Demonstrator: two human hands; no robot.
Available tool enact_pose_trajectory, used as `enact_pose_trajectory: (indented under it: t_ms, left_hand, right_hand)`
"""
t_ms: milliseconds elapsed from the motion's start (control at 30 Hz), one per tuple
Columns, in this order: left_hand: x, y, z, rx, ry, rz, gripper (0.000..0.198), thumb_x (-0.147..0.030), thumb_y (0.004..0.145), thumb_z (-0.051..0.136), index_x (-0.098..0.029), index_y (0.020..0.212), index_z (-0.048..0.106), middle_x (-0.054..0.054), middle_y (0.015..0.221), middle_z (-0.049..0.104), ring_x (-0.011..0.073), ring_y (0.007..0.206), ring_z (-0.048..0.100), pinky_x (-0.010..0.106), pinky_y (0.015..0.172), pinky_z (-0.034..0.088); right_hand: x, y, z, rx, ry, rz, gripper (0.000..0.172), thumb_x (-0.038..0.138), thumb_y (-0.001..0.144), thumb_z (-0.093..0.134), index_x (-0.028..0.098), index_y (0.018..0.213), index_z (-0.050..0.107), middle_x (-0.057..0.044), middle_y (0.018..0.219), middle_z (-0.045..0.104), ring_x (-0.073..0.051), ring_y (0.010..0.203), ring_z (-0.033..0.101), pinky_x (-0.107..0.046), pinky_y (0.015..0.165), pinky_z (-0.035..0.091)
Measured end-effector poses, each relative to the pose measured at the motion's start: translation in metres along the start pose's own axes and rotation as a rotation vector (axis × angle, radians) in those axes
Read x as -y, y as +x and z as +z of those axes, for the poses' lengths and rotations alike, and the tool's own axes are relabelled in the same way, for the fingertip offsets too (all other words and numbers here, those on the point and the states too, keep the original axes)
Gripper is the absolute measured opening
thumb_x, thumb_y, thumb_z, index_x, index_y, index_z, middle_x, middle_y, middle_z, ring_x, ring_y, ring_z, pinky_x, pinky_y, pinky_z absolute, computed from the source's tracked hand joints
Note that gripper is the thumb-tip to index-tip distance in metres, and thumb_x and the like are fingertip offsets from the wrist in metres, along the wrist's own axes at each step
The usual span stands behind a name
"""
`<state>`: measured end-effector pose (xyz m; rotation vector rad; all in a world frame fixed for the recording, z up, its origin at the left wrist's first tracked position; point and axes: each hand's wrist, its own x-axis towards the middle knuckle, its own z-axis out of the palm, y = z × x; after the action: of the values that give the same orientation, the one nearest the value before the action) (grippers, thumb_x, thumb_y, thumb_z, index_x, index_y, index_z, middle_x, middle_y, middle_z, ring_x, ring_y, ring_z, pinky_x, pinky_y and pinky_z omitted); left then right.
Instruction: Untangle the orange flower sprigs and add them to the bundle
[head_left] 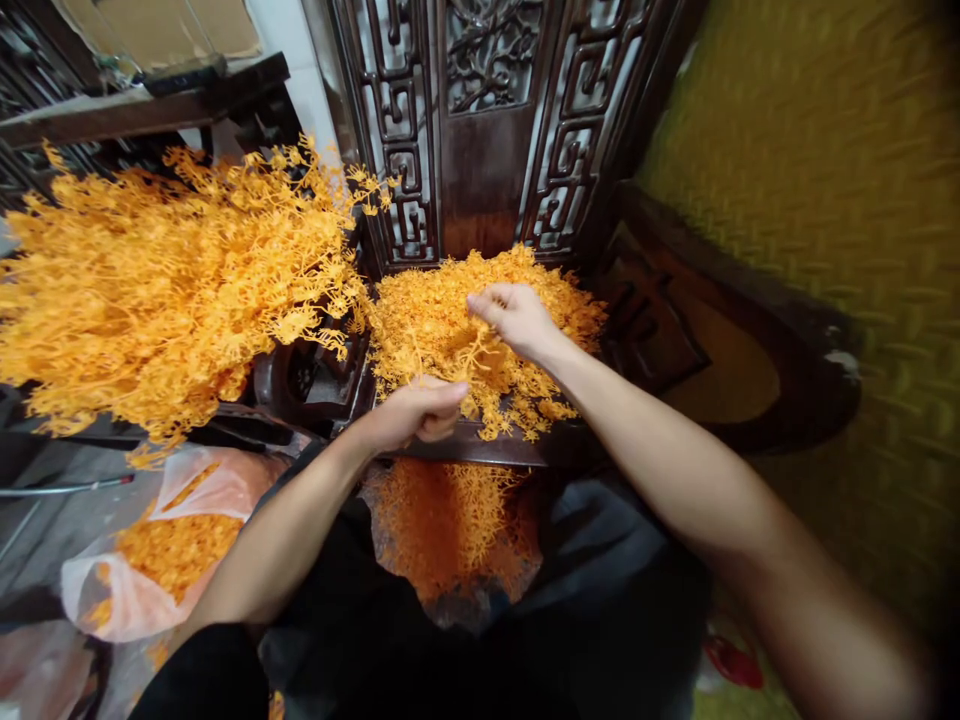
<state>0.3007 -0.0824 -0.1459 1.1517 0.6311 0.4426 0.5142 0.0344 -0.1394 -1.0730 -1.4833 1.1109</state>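
Observation:
A heap of small orange plastic branching pieces (pixel 517 275) lies on a dark wooden seat in front of me. My left hand (pixel 426 408) is closed at the heap's near edge, thumb pointing right. An orange plastic sprig (pixel 415 362) rises just behind its fingers and seems held in them. My right hand (pixel 516 316) is above the middle of the heap with thumb and fingers pinched together. Thin orange strands (pixel 476 352) show just below it; what sits between its fingertips is too small to make out.
A large bundle of orange plastic sprigs (pixel 165 290) spreads at the left, reaching the heap. Below it, an open plastic bag (pixel 127 600) holds more orange pieces. A carved wooden backrest (pixel 484 150) stands behind the seat, with a curved armrest (pixel 817 400) at right. Clear sheeting with orange pieces (pixel 457 530) hangs between my knees.

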Motion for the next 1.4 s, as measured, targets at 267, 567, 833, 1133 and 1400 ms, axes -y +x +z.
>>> enact_pose_trajectory:
  t_ms: [267,567,833,1133,1400]
  left_hand:
    - [0.004,-0.009,-0.013,-0.059,0.043,0.109,0.059,-0.052,0.098,0.054,-0.019,0.054,0.033,-0.006,0.049,0.027,0.0064,0.046,0.023,0.027,0.049,0.014]
    - [0.000,0.003,-0.010,-0.102,-0.199,0.227,0.070,-0.063,0.089,0.060,-0.020,0.051,0.020,-0.007,0.046,0.018,0.0064,0.041,0.018,0.025,0.047,0.019]
    - [-0.013,0.009,0.005,-0.001,-0.300,0.240,0.074,-0.063,0.090,0.056,-0.019,0.050,0.012,-0.006,0.044,0.011,0.0066,0.040,0.015,0.025,0.046,0.019]
    - [-0.011,-0.015,-0.013,-0.029,-0.285,0.243,0.071,-0.057,0.090,0.058,-0.020,0.050,0.014,-0.007,0.044,0.012,0.0059,0.039,0.014,0.024,0.044,0.016]
    - [0.018,-0.029,-0.015,0.191,-0.161,0.023,0.054,-0.050,0.101,0.048,-0.020,0.060,0.031,-0.007,0.049,0.021,0.0068,0.042,0.018,0.025,0.046,0.014]
  right_hand:
    - [-0.016,-0.007,-0.018,0.011,0.466,0.311,0.019,0.031,0.090,0.074,0.017,0.090,0.061,-0.004,0.085,0.064,-0.010,0.064,0.057,-0.020,0.048,0.045]
    - [0.007,-0.042,0.043,0.468,0.684,0.378,0.054,0.062,0.076,0.081,0.020,0.101,0.058,0.005,0.069,0.045,-0.005,0.051,0.034,-0.017,0.039,0.016]
    - [-0.001,-0.034,0.034,0.472,0.518,0.160,0.056,0.065,0.071,0.083,0.019,0.078,0.052,0.008,0.058,0.046,-0.003,0.044,0.034,-0.016,0.039,0.023]
    - [-0.030,-0.018,-0.049,0.161,-0.145,-0.008,0.035,0.041,0.080,0.080,0.017,0.069,0.057,0.004,0.053,0.053,-0.005,0.041,0.041,-0.018,0.038,0.027]
    - [-0.001,-0.058,-0.035,0.409,0.054,0.104,0.037,0.051,0.089,0.072,0.018,0.106,0.067,0.003,0.067,0.059,-0.006,0.046,0.045,-0.021,0.038,0.030]
